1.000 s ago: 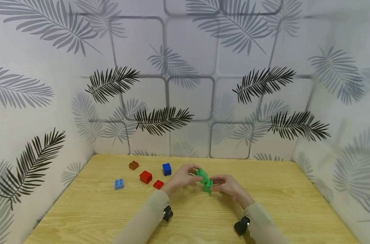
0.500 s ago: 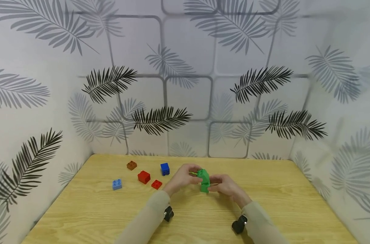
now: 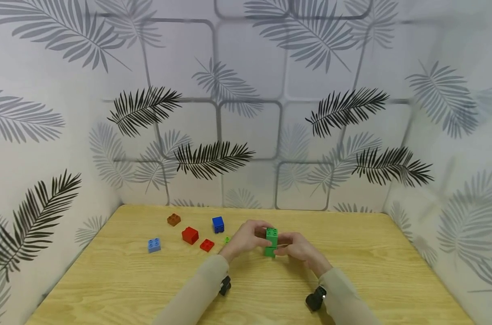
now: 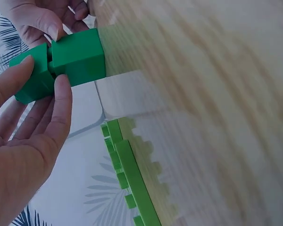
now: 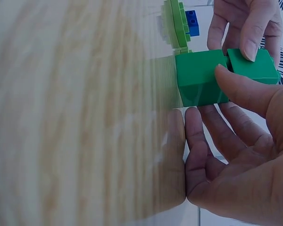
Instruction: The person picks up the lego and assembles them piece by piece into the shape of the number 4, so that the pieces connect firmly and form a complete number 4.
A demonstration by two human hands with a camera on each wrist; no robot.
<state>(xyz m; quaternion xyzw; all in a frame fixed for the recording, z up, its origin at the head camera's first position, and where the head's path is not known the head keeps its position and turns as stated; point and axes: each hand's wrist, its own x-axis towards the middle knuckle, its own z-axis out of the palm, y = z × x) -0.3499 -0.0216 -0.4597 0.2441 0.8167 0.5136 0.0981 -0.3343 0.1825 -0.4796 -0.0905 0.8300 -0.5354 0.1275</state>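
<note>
My left hand (image 3: 247, 237) pinches the upper green toy brick (image 3: 272, 234) between thumb and fingers. It sits upright over a second, lower green brick (image 3: 269, 252), which stands on the table. In the left wrist view a narrow gap shows between the upper brick (image 4: 36, 77) and the lower brick (image 4: 80, 56). My right hand (image 3: 301, 248) holds the lower brick from the right; in the right wrist view its thumb presses the lower brick (image 5: 200, 77) near the joint, fingers beneath. Whether the studs are fully seated I cannot tell.
Left of my hands lie a blue brick (image 3: 218, 225), a red brick (image 3: 190, 235), a flat red brick (image 3: 207, 245), a brown brick (image 3: 174, 220) and a light blue brick (image 3: 154, 245). Light green studded pieces (image 4: 134, 174) lie behind my left wrist. A patterned wall closes off the table's back.
The upper green brick has gone from tilted to upright over the lower one. Both hands stay close together around the bricks. A light green piece now shows beside my left wrist.
</note>
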